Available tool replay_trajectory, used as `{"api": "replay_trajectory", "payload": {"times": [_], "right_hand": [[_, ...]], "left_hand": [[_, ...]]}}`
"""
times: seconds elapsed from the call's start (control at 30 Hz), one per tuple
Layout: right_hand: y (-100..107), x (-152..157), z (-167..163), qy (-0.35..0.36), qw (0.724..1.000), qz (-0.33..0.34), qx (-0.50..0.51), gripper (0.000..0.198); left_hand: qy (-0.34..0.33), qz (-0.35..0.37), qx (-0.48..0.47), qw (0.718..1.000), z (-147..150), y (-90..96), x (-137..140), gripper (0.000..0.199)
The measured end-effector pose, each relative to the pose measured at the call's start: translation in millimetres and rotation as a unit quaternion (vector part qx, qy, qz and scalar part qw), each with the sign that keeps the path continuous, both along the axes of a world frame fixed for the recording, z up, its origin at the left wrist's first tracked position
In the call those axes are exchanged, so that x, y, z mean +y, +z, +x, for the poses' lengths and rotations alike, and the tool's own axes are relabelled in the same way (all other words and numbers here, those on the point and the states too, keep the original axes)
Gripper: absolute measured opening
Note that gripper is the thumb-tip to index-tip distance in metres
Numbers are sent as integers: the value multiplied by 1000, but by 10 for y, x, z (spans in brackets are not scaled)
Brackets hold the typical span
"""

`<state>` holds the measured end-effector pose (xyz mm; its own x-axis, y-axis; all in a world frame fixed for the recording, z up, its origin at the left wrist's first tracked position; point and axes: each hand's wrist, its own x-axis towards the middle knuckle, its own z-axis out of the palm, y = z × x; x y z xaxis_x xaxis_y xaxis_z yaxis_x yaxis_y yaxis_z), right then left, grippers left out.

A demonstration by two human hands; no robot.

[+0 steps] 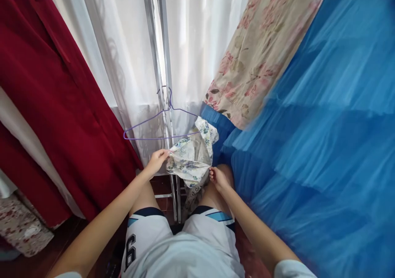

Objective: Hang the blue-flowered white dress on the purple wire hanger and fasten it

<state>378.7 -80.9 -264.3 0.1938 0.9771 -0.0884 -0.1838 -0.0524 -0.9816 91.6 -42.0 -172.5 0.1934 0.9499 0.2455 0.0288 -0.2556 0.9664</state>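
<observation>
A white garment with a blue and green floral print [193, 169] hangs in front of my lap, stretched between my two hands. My left hand [158, 160] pinches its left edge. On the other side, my right hand [217, 176] grips its right edge with curled fingers. The garment's upper right part sits over the right end of a thin purple hanger [148, 138]. The hanger's left arm is bare, and its hook is at an upright metal pole [163, 64]. Lower folds of the cloth drop between my knees, partly hidden.
Dark red drapery [58, 92] hangs at the left, with white curtains [129, 43] behind the pole. To the right are a beige floral cloth [256, 55] and a wide blue tulle fabric [311, 158]. A patterned cloth [24, 224] hangs low at the left above the dark floor.
</observation>
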Motion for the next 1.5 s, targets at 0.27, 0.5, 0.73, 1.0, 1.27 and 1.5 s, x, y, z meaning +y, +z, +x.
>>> {"api": "replay_trajectory", "payload": {"times": [0.27,0.5,0.73,1.0,1.27,1.5], "right_hand": [[-63,-347,-503,107,990,21,-88,51],[586,-584,-972,294,923,168,-180,33],[914,-516,-909,243,922,209,-218,35],[1196,-304,-797,178,964,178,80,34],[1816,267,-390,-27,947,318,17,41],[1804,937,-405,-15,909,333,-252,53]], "left_hand": [[-27,195,142,970,390,456,-523,28],[-9,180,184,966,466,366,-697,24],[-22,0,-34,999,303,167,-532,33],[-188,-87,6,978,165,111,-766,49],[-161,-15,151,975,-407,235,-354,37],[-165,-53,153,973,-1004,571,-248,26]]}}
